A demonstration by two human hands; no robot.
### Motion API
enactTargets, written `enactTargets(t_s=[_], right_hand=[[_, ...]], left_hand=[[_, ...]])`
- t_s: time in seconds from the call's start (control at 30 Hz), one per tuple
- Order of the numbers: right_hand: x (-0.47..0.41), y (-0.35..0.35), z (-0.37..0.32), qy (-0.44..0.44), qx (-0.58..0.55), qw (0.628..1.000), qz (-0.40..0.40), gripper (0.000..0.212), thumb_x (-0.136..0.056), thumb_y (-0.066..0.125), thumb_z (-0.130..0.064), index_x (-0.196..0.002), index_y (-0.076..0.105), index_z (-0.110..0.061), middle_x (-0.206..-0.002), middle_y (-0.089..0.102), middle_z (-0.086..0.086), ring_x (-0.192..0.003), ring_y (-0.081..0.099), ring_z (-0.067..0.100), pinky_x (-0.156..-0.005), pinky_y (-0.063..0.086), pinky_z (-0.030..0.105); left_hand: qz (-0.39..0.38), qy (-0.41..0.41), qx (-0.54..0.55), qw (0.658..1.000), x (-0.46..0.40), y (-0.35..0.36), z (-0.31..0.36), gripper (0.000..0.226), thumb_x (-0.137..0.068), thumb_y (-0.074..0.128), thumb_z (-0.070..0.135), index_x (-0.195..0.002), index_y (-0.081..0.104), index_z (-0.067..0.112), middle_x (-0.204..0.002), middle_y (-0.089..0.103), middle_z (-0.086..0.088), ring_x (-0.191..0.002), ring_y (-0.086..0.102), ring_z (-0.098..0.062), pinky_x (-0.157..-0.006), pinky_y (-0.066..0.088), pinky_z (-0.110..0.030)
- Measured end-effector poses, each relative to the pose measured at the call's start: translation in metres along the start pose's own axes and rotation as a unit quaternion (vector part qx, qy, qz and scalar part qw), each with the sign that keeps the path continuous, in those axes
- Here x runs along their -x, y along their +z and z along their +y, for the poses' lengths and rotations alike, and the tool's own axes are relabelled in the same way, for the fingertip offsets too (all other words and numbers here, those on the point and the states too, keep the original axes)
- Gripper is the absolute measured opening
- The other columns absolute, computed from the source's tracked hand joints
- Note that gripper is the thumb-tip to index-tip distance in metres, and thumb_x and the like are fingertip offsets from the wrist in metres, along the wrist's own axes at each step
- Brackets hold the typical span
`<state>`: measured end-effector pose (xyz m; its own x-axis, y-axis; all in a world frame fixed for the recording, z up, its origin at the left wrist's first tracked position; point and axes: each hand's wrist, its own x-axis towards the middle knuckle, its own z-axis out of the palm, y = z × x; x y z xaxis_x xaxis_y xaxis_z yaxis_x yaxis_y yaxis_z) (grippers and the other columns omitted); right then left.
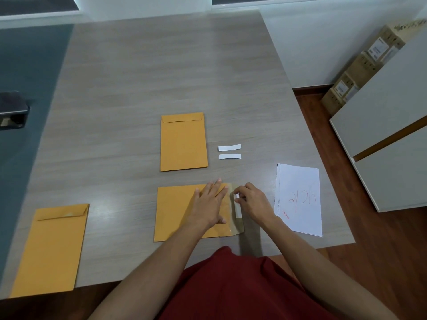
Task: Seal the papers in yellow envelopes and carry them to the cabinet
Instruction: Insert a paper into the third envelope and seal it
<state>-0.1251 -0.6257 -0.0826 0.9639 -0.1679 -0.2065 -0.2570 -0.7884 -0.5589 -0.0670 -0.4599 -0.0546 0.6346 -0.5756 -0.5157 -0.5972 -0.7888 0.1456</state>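
Head view: left hand [209, 202] flat, open, pinning envelope [175, 211]; right hand [251, 200] pinching liner strip [238, 205]; advise peeling slowly along flap [238, 225].

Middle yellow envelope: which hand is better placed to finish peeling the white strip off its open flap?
Right. The right hand already pinches the white strip at the flap, while the left hand lies flat on the middle yellow envelope, pinning it.

Matt paper envelopes [183, 142] – glossy adhesive flap [238, 225] – wood-grain table [161, 77].
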Motion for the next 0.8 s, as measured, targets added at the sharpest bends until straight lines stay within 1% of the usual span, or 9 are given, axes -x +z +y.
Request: enactTargets(t_s=[0.13,0.3,0.4,0.43,0.5,0.53,0.6,0.67,0.8], right_hand=[[-0.003,0.0,0.0,0.0,0.006,1.0,-0.002,0.018,-0.093,0.061,-0.017,-0.11,0.067,-0.016,-0.103,0.058,0.002,-0.088,0.06,0.017,-0.081,0.051,0.029],[-0.002,0.002,-0.001,-0.017,0.025,1.0,0.004,0.013,-0.095,0.058,-0.014,-0.102,0.068,-0.012,-0.101,0.059,0.004,-0.085,0.061,0.019,-0.076,0.051,0.028],[0.001,0.004,0.001,-0.002,0.007,1.0,0.014,0.012,-0.093,0.061,-0.014,-0.103,0.068,-0.011,-0.101,0.059,0.004,-0.085,0.061,0.019,-0.078,0.052,0.031],[0.002,0.005,0.002,0.016,-0.013,0.999,0.028,0.014,-0.091,0.065,-0.014,-0.104,0.068,-0.011,-0.101,0.059,0.002,-0.085,0.061,0.017,-0.079,0.051,0.028],[0.006,0.008,0.005,0.052,-0.061,0.995,0.065,0.018,-0.085,0.071,-0.014,-0.103,0.069,-0.011,-0.097,0.058,-0.002,-0.08,0.058,0.009,-0.075,0.045,0.01],[0.008,0.009,0.005,0.061,-0.074,0.992,0.079,0.018,-0.084,0.073,-0.014,-0.101,0.07,-0.011,-0.094,0.058,-0.004,-0.077,0.055,0.005,-0.072,0.041,0.004],[0.012,0.014,0.006,0.064,-0.076,0.991,0.092,0.016,-0.084,0.073,-0.013,-0.1,0.072,-0.01,-0.091,0.059,-0.004,-0.075,0.053,0.004,-0.067,0.038,0.0],[0.015,0.018,0.005,0.065,-0.081,0.99,0.1,0.018,-0.085,0.073,-0.013,-0.103,0.074,-0.009,-0.091,0.062,-0.001,-0.075,0.054,0.005,-0.068,0.038,0.002],[0.014,0.02,0.005,0.06,-0.08,0.989,0.11,0.02,-0.086,0.071,-0.013,-0.106,0.074,-0.01,-0.092,0.064,0.0,-0.075,0.055,0.006,-0.072,0.041,0.012]], left_hand=[[0.002,0.0,0.003,1.0,0.0,0.001,0.0,0.105,-0.082,0.072,0.05,-0.158,0.004,0.027,-0.165,-0.015,0.003,-0.152,-0.008,-0.023,-0.121,0.012,-0.055],[0.002,0.001,0.001,1.0,0.001,0.001,0.0,0.106,-0.082,0.072,0.05,-0.158,0.003,0.027,-0.165,-0.016,0.003,-0.152,-0.008,-0.023,-0.121,0.012,-0.055],[0.001,0.0,0.003,1.0,0.001,0.001,0.0,0.106,-0.082,0.072,0.05,-0.158,0.003,0.027,-0.165,-0.016,0.003,-0.152,-0.008,-0.022,-0.121,0.012,-0.055],[-0.001,0.0,0.005,1.0,0.001,0.001,0.0,0.105,-0.082,0.072,0.05,-0.158,0.004,0.027,-0.165,-0.015,0.003,-0.152,-0.008,-0.023,-0.121,0.012,-0.055],[-0.003,0.0,0.01,1.0,0.001,0.0,0.0,0.105,-0.082,0.073,0.05,-0.158,0.004,0.027,-0.165,-0.015,0.004,-0.152,-0.007,-0.022,-0.121,0.011,-0.056],[-0.002,0.0,0.011,1.0,0.001,0.0,0.0,0.105,-0.082,0.072,0.049,-0.159,0.004,0.027,-0.165,-0.015,0.004,-0.152,-0.007,-0.022,-0.121,0.011,-0.056],[-0.002,0.001,0.013,1.0,0.001,0.0,0.0,0.105,-0.082,0.072,0.049,-0.159,0.004,0.027,-0.165,-0.015,0.003,-0.152,-0.008,-0.023,-0.121,0.011,-0.056],[-0.001,0.002,0.017,1.0,0.0,0.001,0.0,0.104,-0.082,0.073,0.048,-0.159,0.005,0.027,-0.165,-0.014,0.003,-0.152,-0.007,-0.022,-0.121,0.01,-0.056],[0.0,0.002,0.014,1.0,-0.001,0.003,-0.001,0.105,-0.081,0.073,0.049,-0.158,0.005,0.027,-0.165,-0.014,0.004,-0.152,-0.007,-0.023,-0.121,0.011,-0.056]])
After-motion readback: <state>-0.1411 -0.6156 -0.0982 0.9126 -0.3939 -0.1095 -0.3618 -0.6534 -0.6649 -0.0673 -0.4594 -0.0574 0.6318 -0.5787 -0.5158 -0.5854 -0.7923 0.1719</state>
